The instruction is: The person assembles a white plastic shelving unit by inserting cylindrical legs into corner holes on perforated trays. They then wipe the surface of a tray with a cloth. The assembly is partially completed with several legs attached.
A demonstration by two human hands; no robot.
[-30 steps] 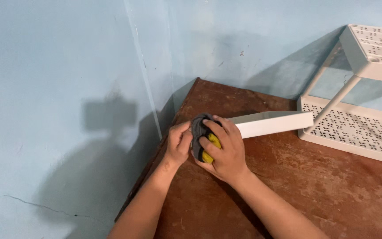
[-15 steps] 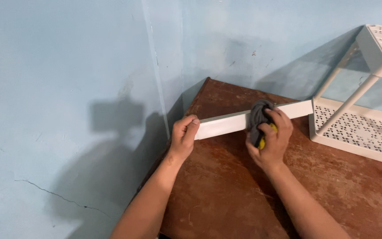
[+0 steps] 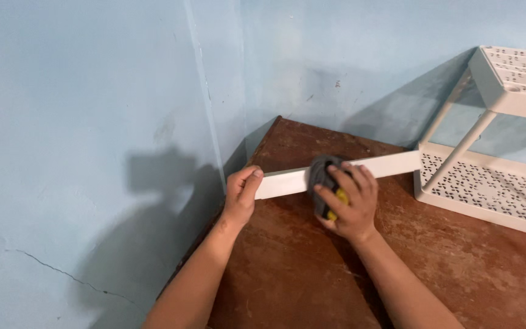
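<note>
At the centre of the frame, a person works with both bare hands on a long white bar (image 3: 336, 173) held low over a worn brown table (image 3: 458, 268). The left hand (image 3: 240, 196), just left of centre, is closed around the bar's near end, thumb on top, apparently steadying it so the piece does not swing. The right hand (image 3: 348, 201), at mid-frame, is wrapped around a grey cloth with a yellow patch (image 3: 327, 189) and presses it against the bar's middle, fingers spread over the top of the wad; the grip looks suited to rubbing along the bar's length. The bar runs from the left hand up and to the right, its far end reaching just beside the lower corner of a white perforated shelf rack (image 3: 488, 183) that stands on the table at the right edge of the frame. Whether the bar's far end touches the rack cannot be told. Pale blue walls (image 3: 92, 122) fill the upper and left parts of the picture, meeting in a corner behind the table, with a thin crack at lower left and the person's shadow cast beside it.
</note>
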